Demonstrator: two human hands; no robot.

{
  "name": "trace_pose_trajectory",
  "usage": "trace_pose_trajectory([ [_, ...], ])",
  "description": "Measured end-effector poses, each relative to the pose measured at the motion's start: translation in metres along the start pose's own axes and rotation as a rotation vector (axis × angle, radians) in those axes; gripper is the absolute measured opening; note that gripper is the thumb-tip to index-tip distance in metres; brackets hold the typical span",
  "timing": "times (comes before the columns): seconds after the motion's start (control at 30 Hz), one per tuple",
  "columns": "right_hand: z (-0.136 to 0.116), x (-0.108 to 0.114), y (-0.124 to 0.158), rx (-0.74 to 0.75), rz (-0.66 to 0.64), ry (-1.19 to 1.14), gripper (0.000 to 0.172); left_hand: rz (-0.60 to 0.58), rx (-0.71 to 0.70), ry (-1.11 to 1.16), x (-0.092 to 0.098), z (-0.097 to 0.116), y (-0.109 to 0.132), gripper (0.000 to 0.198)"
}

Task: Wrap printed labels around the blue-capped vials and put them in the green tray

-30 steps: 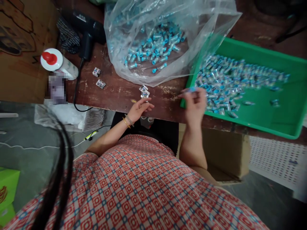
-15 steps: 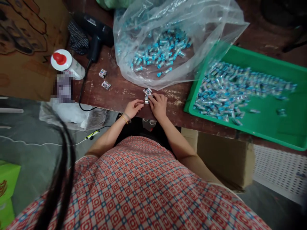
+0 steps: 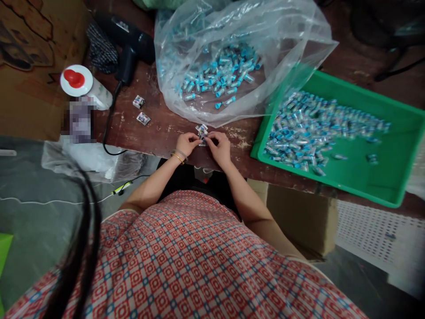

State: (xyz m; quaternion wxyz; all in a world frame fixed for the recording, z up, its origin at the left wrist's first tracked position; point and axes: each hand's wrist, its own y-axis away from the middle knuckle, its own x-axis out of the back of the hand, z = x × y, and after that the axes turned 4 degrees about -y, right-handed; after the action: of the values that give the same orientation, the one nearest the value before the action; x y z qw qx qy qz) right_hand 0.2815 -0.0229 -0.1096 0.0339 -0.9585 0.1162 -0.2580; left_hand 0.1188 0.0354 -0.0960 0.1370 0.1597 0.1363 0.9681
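Note:
My left hand [image 3: 186, 145] and my right hand [image 3: 220, 148] meet at the table's front edge, thumbs and fingertips pinched on a small printed label [image 3: 202, 141]. The fingertips cover part of it. Just beyond, touching or overlapping it, lies a little pile of similar labels [image 3: 201, 128]. Farther left on the table are two small stacks of them, an upper stack [image 3: 138, 101] and a lower stack [image 3: 143, 118]. A clear plastic bag [image 3: 212, 116] behind my hands holds many small clear tubes [image 3: 222, 82] with blue ends.
On the right stands a green tray [image 3: 392, 177] holding many blue-ended tubes [image 3: 299, 133]. A black heat gun [image 3: 128, 55] lies at the back left, its cord running to the front edge. Beside it are a white bottle [image 3: 101, 95] with a red top and a cardboard box [image 3: 29, 88].
My left hand has moved right and closed its fingertips on the label beside my right hand. My right hand has drawn into a pinch. The view has shifted slightly.

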Motion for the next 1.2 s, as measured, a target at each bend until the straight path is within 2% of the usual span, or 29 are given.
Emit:
trace_pose_trajectory([
  [0.17, 0.011, 0.000, -0.006, -0.042, -0.007, -0.027, 0.028, -0.040, 0.059, -0.029, 0.001, 0.001, -0.002, 0.021],
  [0.3, 0.017, 0.008, -0.009, -0.061, 0.053, -0.024, 0.031, -0.009, -0.010, -0.145, 0.000, -0.006, -0.008, 0.017],
  [0.4, 0.019, 0.019, -0.012, -0.123, 0.087, -0.078, 0.034, 0.044, -0.076, -0.168, -0.001, -0.009, -0.005, 0.025],
  [0.47, 0.016, 0.023, -0.011, -0.150, 0.070, -0.118, 0.035, 0.092, -0.145, -0.157, -0.002, -0.006, 0.002, 0.030],
  [0.53, 0.009, 0.024, -0.007, -0.153, 0.040, -0.148, 0.037, 0.103, -0.207, -0.148, -0.002, -0.001, 0.008, 0.027],
  [0.6, -0.002, 0.023, -0.002, -0.125, -0.005, -0.168, 0.037, 0.044, -0.222, -0.114, -0.003, 0.004, 0.011, 0.022],
  [0.67, -0.013, 0.023, -0.004, -0.062, -0.048, -0.171, 0.035, -0.023, -0.176, -0.034, -0.001, 0.007, 0.011, 0.027],
  [0.77, -0.019, 0.034, -0.030, 0.052, 0.003, -0.128, 0.029, -0.054, -0.045, 0.120, 0.005, 0.008, 0.008, 0.036],
  [0.83, -0.014, 0.045, -0.065, 0.117, 0.059, -0.066, 0.028, -0.048, 0.029, 0.204, 0.012, 0.009, 0.008, 0.038],
  [0.9, -0.005, 0.050, -0.106, 0.159, 0.044, 0.013, 0.025, -0.036, 0.067, 0.265, 0.018, 0.011, 0.011, 0.038],
  [0.97, 0.000, 0.041, -0.144, 0.185, -0.052, 0.087, 0.021, -0.024, 0.085, 0.313, 0.022, 0.014, 0.015, 0.038],
  [1.03, -0.001, 0.017, -0.170, 0.233, -0.203, 0.152, 0.020, -0.010, 0.102, 0.350, 0.026, 0.018, 0.020, 0.039],
  [1.13, -0.012, -0.029, -0.184, 0.322, -0.387, 0.266, 0.032, 0.007, 0.120, 0.386, 0.033, 0.020, 0.025, 0.041],
  [1.2, -0.019, -0.052, -0.184, 0.316, -0.393, 0.316, 0.034, 0.012, 0.125, 0.414, 0.039, 0.020, 0.028, 0.042],
])
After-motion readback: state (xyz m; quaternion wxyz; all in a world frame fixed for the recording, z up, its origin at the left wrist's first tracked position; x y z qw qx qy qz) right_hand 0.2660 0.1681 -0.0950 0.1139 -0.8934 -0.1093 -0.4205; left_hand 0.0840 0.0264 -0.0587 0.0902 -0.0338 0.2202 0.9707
